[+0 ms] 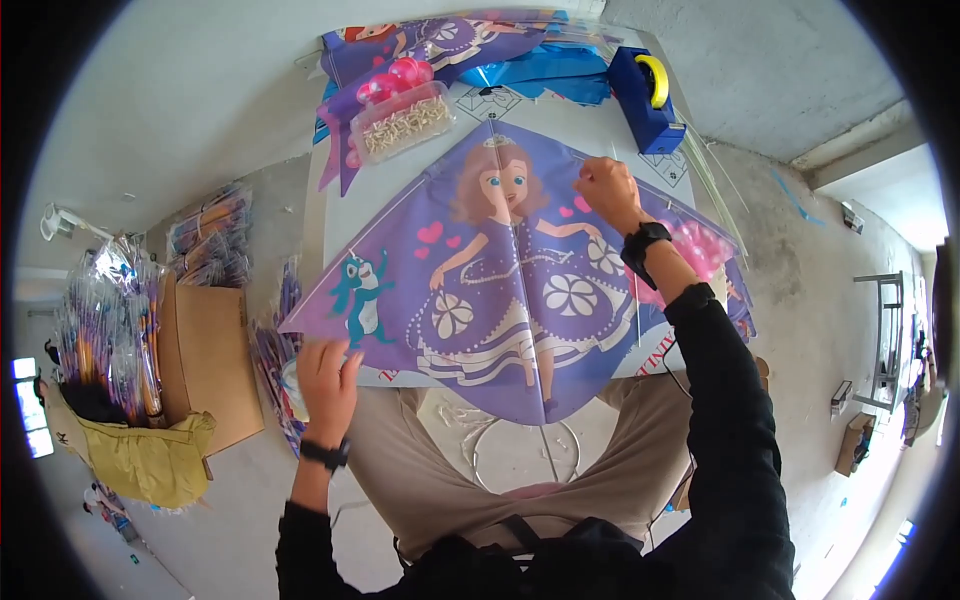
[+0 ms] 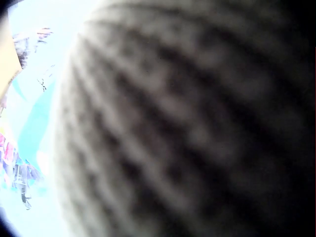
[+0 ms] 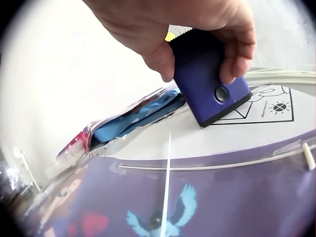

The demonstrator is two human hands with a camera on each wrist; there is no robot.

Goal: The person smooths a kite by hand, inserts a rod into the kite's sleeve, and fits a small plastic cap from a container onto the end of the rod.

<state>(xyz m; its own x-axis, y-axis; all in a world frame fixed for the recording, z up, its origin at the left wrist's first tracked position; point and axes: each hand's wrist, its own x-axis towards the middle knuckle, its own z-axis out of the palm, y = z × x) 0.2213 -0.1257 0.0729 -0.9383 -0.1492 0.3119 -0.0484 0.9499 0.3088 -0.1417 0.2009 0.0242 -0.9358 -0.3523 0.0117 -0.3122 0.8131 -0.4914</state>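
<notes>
A purple kite [image 1: 500,280] printed with a princess covers most of the table. My left hand [image 1: 327,385] rests at its lower left edge, fingers relaxed near a blue printed animal. My right hand [image 1: 610,190] is over the kite's upper right edge, fingers curled, with nothing visible in them. In the right wrist view, a dark blue tape dispenser [image 3: 202,89] appears behind the gap between thumb and fingers. A thin white rod [image 3: 166,197] crosses the kite there, and another white rod [image 3: 222,168] follows its edge. Blurred ribbed cloth [image 2: 173,123] fills most of the left wrist view.
At the back lie a clear tray [image 1: 450,105] of small white pieces, glossy pink balls [image 1: 405,75] and more printed kite sheets [image 1: 350,65]. Pale thin rods [image 1: 712,170] stick out past the table's right side. Plastic-wrapped bundles [image 1: 110,340] stand by a cardboard box [image 1: 215,350] at left.
</notes>
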